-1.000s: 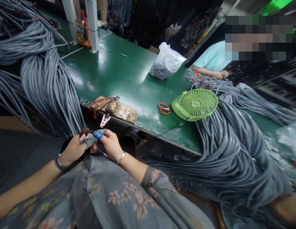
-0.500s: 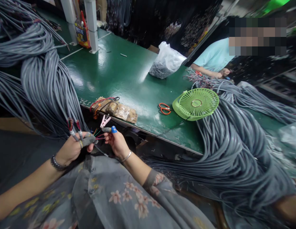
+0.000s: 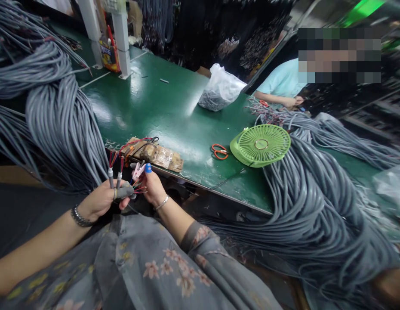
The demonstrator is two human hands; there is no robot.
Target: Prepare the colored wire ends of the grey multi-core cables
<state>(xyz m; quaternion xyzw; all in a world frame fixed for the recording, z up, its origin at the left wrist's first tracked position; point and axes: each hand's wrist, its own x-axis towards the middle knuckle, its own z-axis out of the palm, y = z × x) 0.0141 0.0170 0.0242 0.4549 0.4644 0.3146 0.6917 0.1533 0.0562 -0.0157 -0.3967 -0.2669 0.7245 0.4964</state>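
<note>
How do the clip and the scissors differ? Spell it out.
The clip is pale pink; the scissors are mostly orange. The clip has straight legs, the scissors rounded loops. In view, the clip is close against the right grip; the scissors lie on the table, away from it. Both are two-handled.

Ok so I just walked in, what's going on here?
The person's left hand has gray cables in its grip, thin colored wires spreading from their ends. The right hand is close by, next to a pink clip; whether it touches the clip is unclear. Orange-handled scissors lie beside a green fan on the green table.
</note>
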